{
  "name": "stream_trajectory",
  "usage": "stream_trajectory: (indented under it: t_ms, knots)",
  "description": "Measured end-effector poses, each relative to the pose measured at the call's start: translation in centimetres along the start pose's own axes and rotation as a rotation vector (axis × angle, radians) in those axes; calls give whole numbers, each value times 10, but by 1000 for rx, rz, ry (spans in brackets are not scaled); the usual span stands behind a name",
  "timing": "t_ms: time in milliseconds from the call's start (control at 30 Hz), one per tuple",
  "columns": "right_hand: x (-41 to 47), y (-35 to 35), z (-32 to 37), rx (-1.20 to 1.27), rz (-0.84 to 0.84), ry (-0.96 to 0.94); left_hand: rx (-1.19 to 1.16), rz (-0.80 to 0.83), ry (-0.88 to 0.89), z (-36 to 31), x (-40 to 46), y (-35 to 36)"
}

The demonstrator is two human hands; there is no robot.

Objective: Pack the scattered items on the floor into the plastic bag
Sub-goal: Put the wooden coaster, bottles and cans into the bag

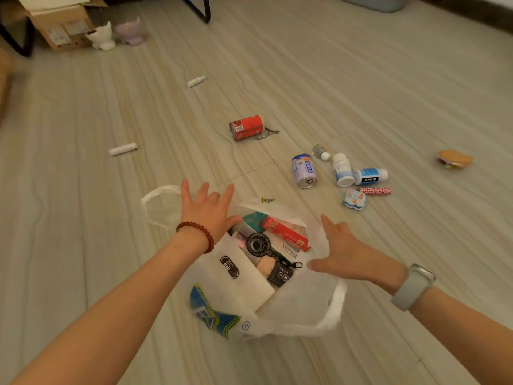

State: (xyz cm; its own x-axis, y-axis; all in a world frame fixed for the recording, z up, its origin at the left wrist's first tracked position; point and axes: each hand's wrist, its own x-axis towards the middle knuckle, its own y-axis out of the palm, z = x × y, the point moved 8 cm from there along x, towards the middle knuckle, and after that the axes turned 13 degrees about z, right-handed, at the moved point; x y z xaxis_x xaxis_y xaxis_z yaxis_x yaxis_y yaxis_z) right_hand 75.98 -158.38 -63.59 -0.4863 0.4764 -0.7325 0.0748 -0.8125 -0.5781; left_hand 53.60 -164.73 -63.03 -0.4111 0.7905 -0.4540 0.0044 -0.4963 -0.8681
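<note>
A white plastic bag (302, 307) lies open on the floor, holding several items, among them a red packet (287, 233) and a black round fan (258, 243). My left hand (208, 208) hovers over the bag's left rim with fingers spread, holding nothing. Over the bag's right rim, my right hand (342, 252) is open too. Scattered beyond the bag lie a red can (246, 127), a blue-and-white can (304, 170), two white bottles (342, 170) (370, 175), a small clear bottle (319, 152), a pink tube (375, 191) and a small colourful packet (354, 199).
Metal clippers (268, 132) lie beside the red can. Two white tubes (123, 148) (196, 81) lie farther left, and a sandwich-shaped toy (455, 159) is far right. A cardboard box (59, 23), two small pots (102, 37) and a black chair leg (200, 8) stand at the back.
</note>
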Motion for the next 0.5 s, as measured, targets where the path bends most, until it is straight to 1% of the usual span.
stream_trajectory:
  t_ms: [33,67,100,133,167,233,267,300,333,400,433,500]
  knots:
    - [-3,8,-7,-64,84,40,-116,23,9,5,5,6]
    - [-6,14,-13,-103,160,58,-298,28,26,10,7,10]
    - [-7,16,-19,-70,183,60,-513,24,54,13,5,12]
    - [-6,15,-23,29,162,37,-719,32,80,14,4,16]
    - [-3,10,-25,220,122,2,-905,36,93,16,1,16]
    - [3,-7,-29,772,-13,-42,-1212,49,67,22,-7,13]
    - [5,-16,-25,971,-84,-70,-1346,45,41,27,-11,11]
    - [6,-26,-18,1065,-150,-94,-1471,28,3,33,-17,10]
    - [9,-36,-7,1059,-208,-121,-1588,2,-41,43,-21,11]
    - [14,-55,23,867,-300,-192,-1785,-82,-157,69,-34,14]
    - [15,-64,40,775,-347,-245,-1835,-148,-220,87,-41,17]
    - [16,-82,71,662,-450,-349,-1800,-287,-313,123,-58,24]
